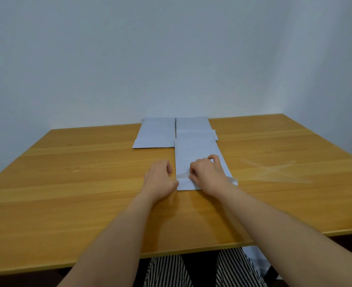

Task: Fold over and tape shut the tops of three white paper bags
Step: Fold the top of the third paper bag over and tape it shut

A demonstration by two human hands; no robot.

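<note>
Three white paper bags lie flat on the wooden table (pixel 67 204). The nearest bag (pixel 195 156) lies lengthwise with its near end folded over, and a strip of clear tape (pixel 182 175) runs across that fold, sticking out past the bag's right edge. My right hand (pixel 207 172) presses its fingertips on the tape over the fold. My left hand (pixel 160 179) rests on the table at the bag's left edge, fingers curled, thumb touching the bag's corner. Two more bags lie behind, one at the left (pixel 155 132) and one at the right (pixel 193 127), the latter partly under the near bag.
Clear tape strips (pixel 274 171) are stuck crosswise on the table to the right of the bags. The wall stands right behind the table's far edge. My striped trousers show below the near edge.
</note>
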